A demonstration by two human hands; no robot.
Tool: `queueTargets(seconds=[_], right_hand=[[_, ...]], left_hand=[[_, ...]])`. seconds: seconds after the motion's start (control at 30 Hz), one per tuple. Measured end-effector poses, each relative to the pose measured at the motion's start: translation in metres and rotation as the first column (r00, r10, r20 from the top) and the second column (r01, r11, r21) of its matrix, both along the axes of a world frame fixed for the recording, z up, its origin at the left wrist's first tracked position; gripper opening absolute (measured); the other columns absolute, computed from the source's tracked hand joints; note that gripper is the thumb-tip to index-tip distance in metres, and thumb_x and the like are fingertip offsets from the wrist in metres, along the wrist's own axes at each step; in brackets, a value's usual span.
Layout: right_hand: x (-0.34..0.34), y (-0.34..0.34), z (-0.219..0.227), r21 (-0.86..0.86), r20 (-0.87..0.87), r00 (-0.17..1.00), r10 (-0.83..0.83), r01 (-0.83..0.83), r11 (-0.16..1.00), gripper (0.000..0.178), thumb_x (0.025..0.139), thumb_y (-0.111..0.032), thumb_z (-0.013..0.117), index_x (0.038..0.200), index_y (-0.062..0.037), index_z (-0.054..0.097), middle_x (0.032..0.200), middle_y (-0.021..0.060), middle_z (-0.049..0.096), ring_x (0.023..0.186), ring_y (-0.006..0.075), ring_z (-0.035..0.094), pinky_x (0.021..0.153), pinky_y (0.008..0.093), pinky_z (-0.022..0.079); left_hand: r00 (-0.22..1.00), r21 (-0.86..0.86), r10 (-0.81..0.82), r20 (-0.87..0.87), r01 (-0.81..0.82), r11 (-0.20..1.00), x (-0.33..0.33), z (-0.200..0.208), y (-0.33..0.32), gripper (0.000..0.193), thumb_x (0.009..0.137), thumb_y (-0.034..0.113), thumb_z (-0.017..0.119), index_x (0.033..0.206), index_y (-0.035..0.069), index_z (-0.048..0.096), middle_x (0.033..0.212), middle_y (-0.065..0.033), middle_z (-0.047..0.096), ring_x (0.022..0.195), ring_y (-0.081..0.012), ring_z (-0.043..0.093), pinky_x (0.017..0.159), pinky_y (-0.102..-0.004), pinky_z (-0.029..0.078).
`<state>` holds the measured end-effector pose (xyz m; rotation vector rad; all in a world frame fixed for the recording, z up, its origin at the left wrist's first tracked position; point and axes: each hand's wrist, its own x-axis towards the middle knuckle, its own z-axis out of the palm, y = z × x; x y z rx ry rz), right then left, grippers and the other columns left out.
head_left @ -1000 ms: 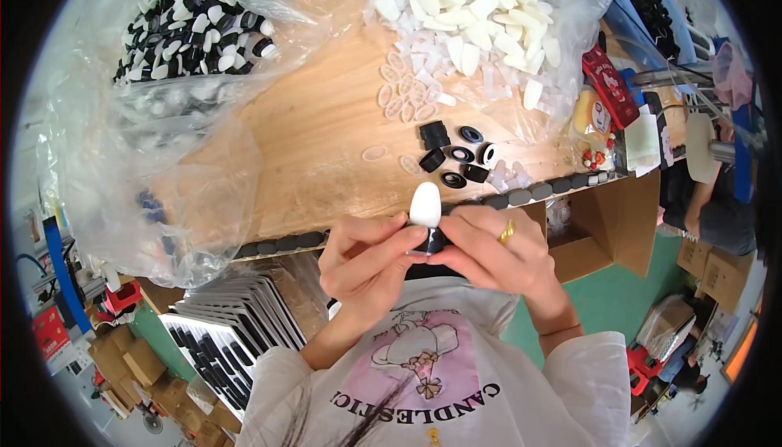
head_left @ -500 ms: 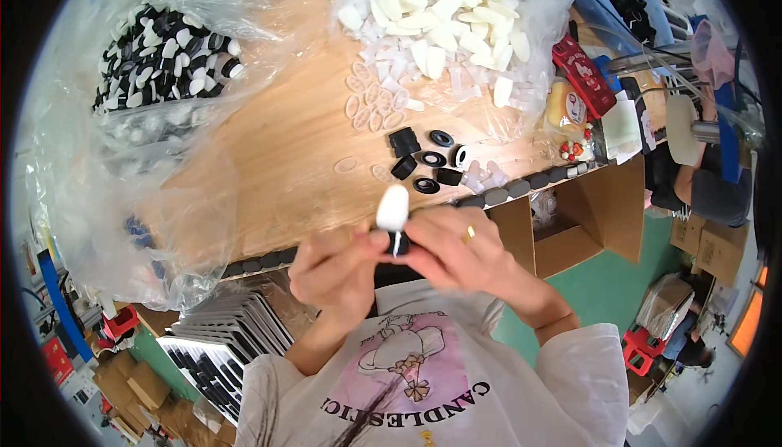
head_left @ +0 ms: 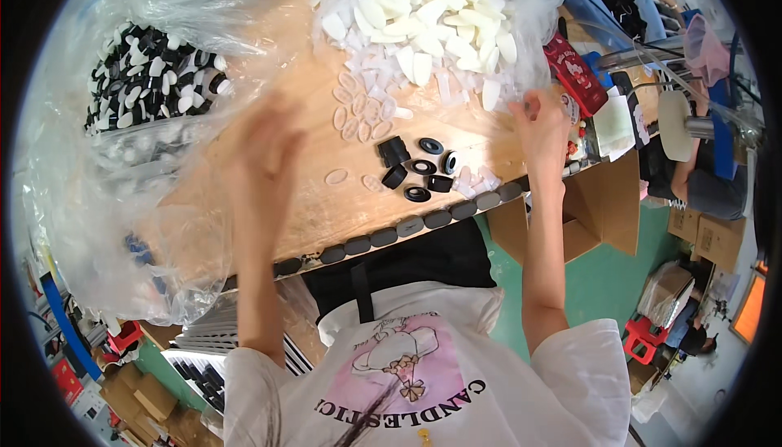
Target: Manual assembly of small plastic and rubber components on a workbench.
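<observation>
My left hand (head_left: 265, 149) is raised over the left part of the table, smeared by motion, between the clear plastic and the loose clear oval rings (head_left: 359, 108). Whether it holds anything does not show. At the right, my right hand (head_left: 544, 125) reaches beside the heap of off-white oval pieces (head_left: 440, 15). Its fingers are loosely bent, with a gap by the thumb and nothing visible in it. Several black caps and rings (head_left: 423, 167) lie between my hands. On the left, a mixed heap of small black and white pieces (head_left: 151, 84) sits amid plastic.
Dark oval pads (head_left: 410, 225) line the table's front edge. A red box (head_left: 574, 72) and metal equipment (head_left: 643, 57) stand at the right. An open cardboard box (head_left: 603, 211) is below the table on that side. Loose plastic sheeting (head_left: 175, 194) covers the table's left.
Both hands have parted from the middle, the left toward the left heap, the right toward the off-white pieces. The white-topped black piece they held together no longer shows in them.
</observation>
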<state>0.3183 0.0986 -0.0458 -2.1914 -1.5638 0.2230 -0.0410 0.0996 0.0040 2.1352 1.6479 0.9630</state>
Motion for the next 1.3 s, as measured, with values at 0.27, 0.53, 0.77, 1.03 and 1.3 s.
queueTargets(seconds=[0.27,0.53,0.77,1.03,1.3], right_hand=[[-0.021,0.019,-0.009,0.244,-0.156,0.925,0.345,-0.303,0.921,0.025,0.077,0.004,0.072,0.100,-0.0005,0.063,0.092,0.0094,0.061,0.064,0.0183,0.058,0.058,0.0316,0.046],[-0.024,0.021,-0.010,0.234,-0.205,0.921,0.333,-0.284,0.930,0.020,0.076,0.007,0.070,0.093,0.0012,0.061,0.087,0.0091,0.057,0.065,0.0186,0.056,0.059,0.0312,0.047],[-0.028,0.018,0.004,0.197,-0.187,0.933,0.306,-0.270,0.942,0.017,0.075,0.010,0.070,0.089,0.0033,0.062,0.090,0.0059,0.059,0.067,0.0144,0.055,0.058,0.0281,0.047],[-0.106,-0.068,0.085,0.573,-0.466,0.682,0.563,-0.252,0.780,0.021,0.073,0.009,0.078,0.091,0.0061,0.069,0.101,0.0151,0.066,0.082,0.0188,0.065,0.066,0.0285,0.053],[-0.134,-0.085,0.091,0.590,-0.351,0.705,0.617,-0.345,0.730,0.026,0.070,0.010,0.080,0.093,0.0043,0.070,0.095,0.0144,0.066,0.079,0.0210,0.064,0.066,0.0289,0.053]], left_hand=[[0.971,-0.171,-0.057,0.232,0.099,0.980,0.063,-0.031,-0.039,0.023,0.083,0.001,0.071,0.106,0.002,0.072,0.106,-0.0123,0.067,0.092,-0.0287,0.065,0.079,-0.0360,0.053],[0.974,-0.167,-0.128,0.186,0.160,0.973,0.080,-0.040,-0.020,0.026,0.079,-0.001,0.073,0.105,0.001,0.070,0.102,-0.0120,0.065,0.092,-0.0295,0.063,0.077,-0.0374,0.052],[0.975,-0.201,-0.151,0.164,0.183,0.962,0.081,-0.041,-0.025,0.039,0.076,-0.002,0.074,0.114,0.004,0.067,0.094,-0.0099,0.068,0.090,-0.0258,0.064,0.075,-0.0353,0.052],[0.324,-0.434,0.328,0.887,0.347,0.832,0.066,-0.020,-0.068,0.031,0.085,-0.006,0.068,0.117,-0.004,0.065,0.115,-0.0182,0.069,0.102,-0.0251,0.068,0.091,-0.0367,0.056],[0.099,-0.286,0.268,0.958,0.283,0.915,0.070,-0.013,-0.090,0.036,0.076,-0.007,0.078,0.111,-0.002,0.070,0.112,-0.0168,0.070,0.100,-0.0205,0.068,0.087,-0.0301,0.056]])
